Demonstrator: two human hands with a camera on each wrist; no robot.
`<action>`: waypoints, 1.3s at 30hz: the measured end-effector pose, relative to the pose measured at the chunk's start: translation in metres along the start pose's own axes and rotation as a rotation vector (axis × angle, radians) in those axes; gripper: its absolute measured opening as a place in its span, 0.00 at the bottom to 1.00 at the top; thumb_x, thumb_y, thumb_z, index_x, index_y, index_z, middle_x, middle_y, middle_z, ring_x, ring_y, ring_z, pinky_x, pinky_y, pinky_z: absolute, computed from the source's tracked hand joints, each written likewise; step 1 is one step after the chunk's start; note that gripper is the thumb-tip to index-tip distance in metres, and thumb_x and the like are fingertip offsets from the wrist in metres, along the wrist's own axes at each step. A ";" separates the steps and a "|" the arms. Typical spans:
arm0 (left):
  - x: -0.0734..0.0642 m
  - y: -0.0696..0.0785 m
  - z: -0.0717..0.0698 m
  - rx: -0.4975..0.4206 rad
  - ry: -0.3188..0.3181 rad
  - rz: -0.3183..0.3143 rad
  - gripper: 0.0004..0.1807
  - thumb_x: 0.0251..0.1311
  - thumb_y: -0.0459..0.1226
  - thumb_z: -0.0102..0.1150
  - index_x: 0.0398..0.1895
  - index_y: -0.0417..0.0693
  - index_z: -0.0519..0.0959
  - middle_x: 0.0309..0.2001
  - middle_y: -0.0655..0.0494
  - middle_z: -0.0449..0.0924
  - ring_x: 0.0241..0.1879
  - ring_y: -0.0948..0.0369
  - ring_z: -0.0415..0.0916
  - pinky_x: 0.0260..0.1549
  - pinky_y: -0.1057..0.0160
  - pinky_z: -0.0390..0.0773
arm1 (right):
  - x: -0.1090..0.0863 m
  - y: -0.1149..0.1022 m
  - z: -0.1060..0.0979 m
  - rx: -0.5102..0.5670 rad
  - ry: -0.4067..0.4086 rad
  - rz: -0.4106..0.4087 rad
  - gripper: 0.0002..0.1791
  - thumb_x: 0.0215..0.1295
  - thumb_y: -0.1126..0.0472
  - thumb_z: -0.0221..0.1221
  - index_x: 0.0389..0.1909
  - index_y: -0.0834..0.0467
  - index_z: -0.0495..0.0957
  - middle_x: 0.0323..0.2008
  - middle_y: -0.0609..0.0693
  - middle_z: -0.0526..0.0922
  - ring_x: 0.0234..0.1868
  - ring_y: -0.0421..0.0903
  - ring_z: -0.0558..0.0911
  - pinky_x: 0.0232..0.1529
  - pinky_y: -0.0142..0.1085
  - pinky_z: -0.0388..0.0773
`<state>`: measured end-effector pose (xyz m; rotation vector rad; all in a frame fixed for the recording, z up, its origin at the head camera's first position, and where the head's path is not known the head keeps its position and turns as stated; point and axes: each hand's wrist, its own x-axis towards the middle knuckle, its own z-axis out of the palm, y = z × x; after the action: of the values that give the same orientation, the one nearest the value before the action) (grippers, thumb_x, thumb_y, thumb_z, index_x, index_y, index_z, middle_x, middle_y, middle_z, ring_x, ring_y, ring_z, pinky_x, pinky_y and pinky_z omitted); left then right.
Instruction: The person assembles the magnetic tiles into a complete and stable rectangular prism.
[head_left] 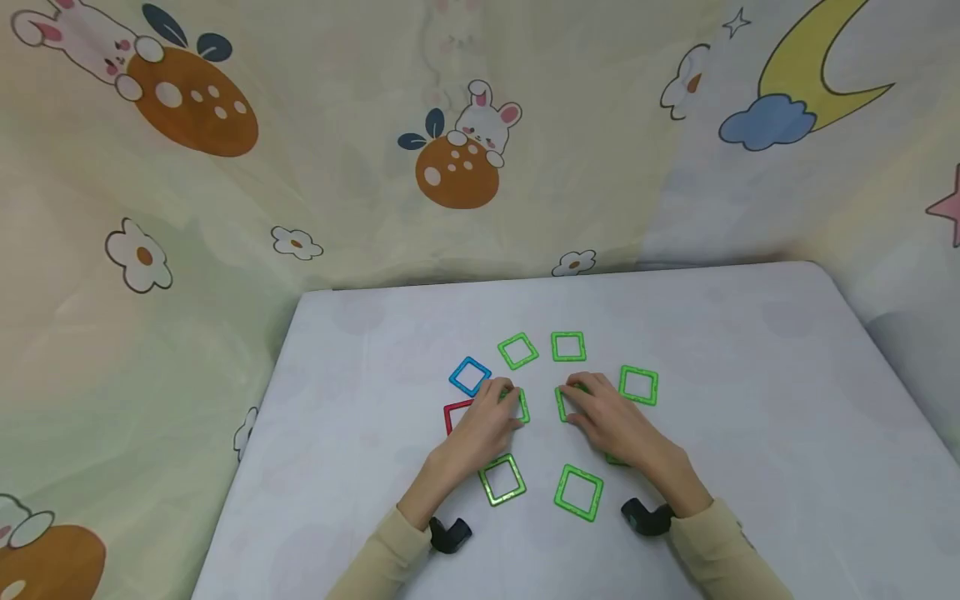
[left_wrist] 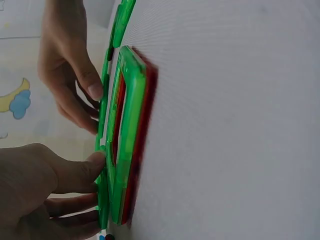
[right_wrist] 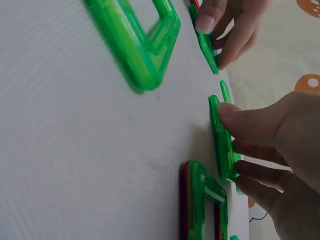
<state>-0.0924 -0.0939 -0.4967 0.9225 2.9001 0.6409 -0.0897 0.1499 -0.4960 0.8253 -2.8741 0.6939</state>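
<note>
Red square frame (head_left: 457, 405) is partly covered at the left of the group on the white worktop (head_left: 765, 433); a blue frame (head_left: 461, 387) is set just beyond it. By the left hand (head_left: 483, 425), thumb and fingers curled, an inner-left green frame (head_left: 524, 405) is gripped at its edges. Across a gap, an inner-right green frame (head_left: 560, 404) is gripped likewise by the right hand (head_left: 611, 419). An outer green frame (head_left: 656, 389) is positioned farther right, near the right hand.
</note>
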 end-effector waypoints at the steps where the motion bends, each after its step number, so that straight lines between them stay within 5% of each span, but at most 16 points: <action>1: 0.001 0.000 0.000 -0.001 -0.002 0.001 0.22 0.68 0.36 0.66 0.63 0.37 0.78 0.63 0.46 0.73 0.64 0.52 0.67 0.65 0.56 0.73 | 0.001 0.000 0.000 0.002 0.000 -0.002 0.24 0.64 0.63 0.70 0.60 0.65 0.81 0.59 0.59 0.79 0.62 0.56 0.77 0.61 0.51 0.77; 24: 0.014 0.003 0.001 0.023 -0.083 0.021 0.24 0.71 0.39 0.62 0.67 0.40 0.76 0.65 0.49 0.73 0.64 0.54 0.68 0.66 0.58 0.72 | 0.012 -0.011 0.004 -0.018 -0.012 -0.001 0.24 0.63 0.62 0.71 0.59 0.65 0.81 0.58 0.56 0.80 0.62 0.55 0.76 0.61 0.50 0.77; 39: 0.013 0.003 0.001 0.025 -0.078 0.017 0.26 0.70 0.39 0.64 0.68 0.41 0.75 0.67 0.49 0.72 0.65 0.55 0.67 0.66 0.59 0.73 | 0.017 -0.018 0.009 -0.031 -0.018 0.003 0.24 0.63 0.61 0.72 0.59 0.64 0.81 0.57 0.55 0.80 0.60 0.53 0.76 0.59 0.47 0.79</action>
<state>-0.1014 -0.0833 -0.4952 0.9535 2.8415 0.5581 -0.0945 0.1239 -0.4932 0.8276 -2.8949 0.6433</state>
